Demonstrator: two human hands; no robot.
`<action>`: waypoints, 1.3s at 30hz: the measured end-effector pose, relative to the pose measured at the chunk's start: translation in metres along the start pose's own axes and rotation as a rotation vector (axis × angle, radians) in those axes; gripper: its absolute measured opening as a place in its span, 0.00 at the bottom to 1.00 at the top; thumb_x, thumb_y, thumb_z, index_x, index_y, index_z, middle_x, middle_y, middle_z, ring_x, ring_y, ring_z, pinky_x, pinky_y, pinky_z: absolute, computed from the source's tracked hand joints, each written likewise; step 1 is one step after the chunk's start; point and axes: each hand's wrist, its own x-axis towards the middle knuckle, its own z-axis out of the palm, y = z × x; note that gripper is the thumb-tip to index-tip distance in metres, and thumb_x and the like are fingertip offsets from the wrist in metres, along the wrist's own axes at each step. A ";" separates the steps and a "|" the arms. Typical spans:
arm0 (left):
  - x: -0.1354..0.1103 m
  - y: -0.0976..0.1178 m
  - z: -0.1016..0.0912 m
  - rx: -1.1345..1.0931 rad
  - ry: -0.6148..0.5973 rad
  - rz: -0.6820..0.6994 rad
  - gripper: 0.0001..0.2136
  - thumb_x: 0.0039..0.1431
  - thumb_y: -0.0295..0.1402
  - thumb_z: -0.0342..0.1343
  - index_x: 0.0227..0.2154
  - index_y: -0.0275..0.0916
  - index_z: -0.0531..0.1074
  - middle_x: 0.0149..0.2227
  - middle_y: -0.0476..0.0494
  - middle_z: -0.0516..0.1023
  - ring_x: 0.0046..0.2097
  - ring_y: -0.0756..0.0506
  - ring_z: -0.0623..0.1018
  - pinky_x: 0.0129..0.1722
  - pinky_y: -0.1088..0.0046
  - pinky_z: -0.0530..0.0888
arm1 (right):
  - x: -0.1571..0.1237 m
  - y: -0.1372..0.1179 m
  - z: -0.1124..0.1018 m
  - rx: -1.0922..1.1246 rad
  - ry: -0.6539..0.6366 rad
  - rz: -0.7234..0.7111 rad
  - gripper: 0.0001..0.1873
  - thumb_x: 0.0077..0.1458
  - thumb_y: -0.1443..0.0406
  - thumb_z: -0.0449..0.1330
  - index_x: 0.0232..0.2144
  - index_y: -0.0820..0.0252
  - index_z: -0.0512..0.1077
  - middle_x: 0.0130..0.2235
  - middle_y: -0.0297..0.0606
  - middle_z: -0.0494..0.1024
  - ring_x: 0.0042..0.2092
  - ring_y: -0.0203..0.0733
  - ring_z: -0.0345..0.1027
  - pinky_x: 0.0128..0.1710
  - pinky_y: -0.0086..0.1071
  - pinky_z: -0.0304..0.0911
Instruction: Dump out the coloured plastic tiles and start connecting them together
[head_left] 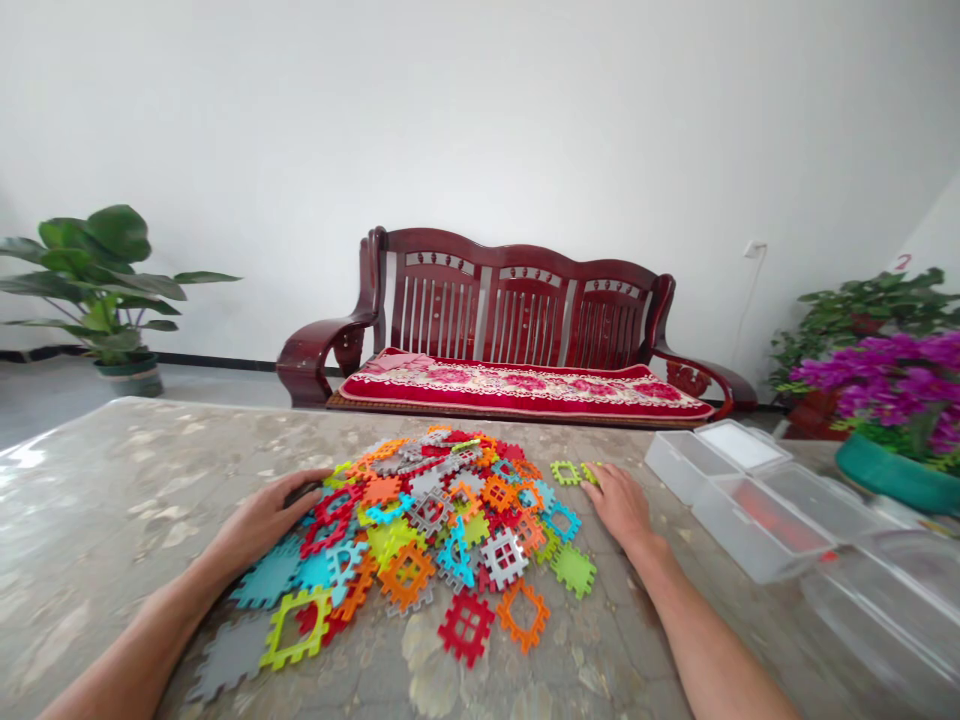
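Note:
A heap of colourful plastic interlocking tiles [405, 575] with toothed edges lies on the table in front of me, in red, orange, blue, grey and yellow-green. At the heap's left edge is my left hand [262, 515], thumb and fingers apart, its fingertips close to a yellow-green tile [339, 474]. To the right of the heap, my right hand [621, 508] has its fingers closed on a small yellow-green tile [592, 471], partly hidden by them. Beside that tile lies another yellow-green tile [565, 473] with an open centre.
Clear plastic boxes [772, 545] stand on the table [97, 500] at the right, one with something red inside. Behind them is a teal pot [900, 470] of purple flowers. A dark red wooden bench [525, 310] stands beyond the table; a leafy plant [105, 270] is at left.

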 end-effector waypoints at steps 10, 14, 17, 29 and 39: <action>0.001 0.000 0.000 -0.005 0.006 0.003 0.36 0.50 0.62 0.50 0.52 0.39 0.74 0.54 0.39 0.78 0.56 0.35 0.76 0.60 0.59 0.68 | 0.000 0.001 0.003 0.026 -0.001 -0.023 0.18 0.64 0.64 0.51 0.50 0.56 0.76 0.50 0.44 0.77 0.51 0.48 0.69 0.52 0.37 0.60; 0.001 0.000 -0.001 -0.006 -0.004 -0.005 0.37 0.50 0.61 0.50 0.54 0.38 0.73 0.55 0.39 0.78 0.56 0.35 0.75 0.61 0.59 0.67 | -0.001 0.002 0.004 0.064 0.037 -0.019 0.17 0.63 0.64 0.51 0.49 0.56 0.77 0.50 0.43 0.77 0.51 0.47 0.69 0.52 0.38 0.60; 0.000 0.003 -0.001 -0.018 -0.013 -0.012 0.38 0.50 0.62 0.50 0.54 0.37 0.73 0.55 0.38 0.78 0.56 0.36 0.75 0.61 0.59 0.67 | -0.004 0.002 0.002 0.145 0.121 -0.026 0.16 0.62 0.63 0.52 0.46 0.58 0.77 0.49 0.44 0.78 0.51 0.48 0.69 0.53 0.39 0.60; -0.001 0.009 -0.004 -0.043 -0.025 -0.018 0.38 0.49 0.63 0.50 0.52 0.37 0.74 0.52 0.39 0.80 0.54 0.36 0.77 0.60 0.59 0.68 | -0.032 -0.024 -0.038 0.557 -0.263 -0.160 0.12 0.47 0.56 0.64 0.24 0.58 0.71 0.26 0.32 0.75 0.29 0.36 0.65 0.29 0.28 0.55; 0.001 0.003 -0.003 -0.018 -0.004 -0.002 0.39 0.49 0.64 0.50 0.53 0.36 0.73 0.52 0.38 0.80 0.53 0.36 0.77 0.58 0.60 0.70 | -0.049 -0.046 -0.068 0.119 -0.530 -0.167 0.26 0.30 0.51 0.72 0.34 0.54 0.74 0.32 0.32 0.77 0.32 0.41 0.65 0.29 0.30 0.50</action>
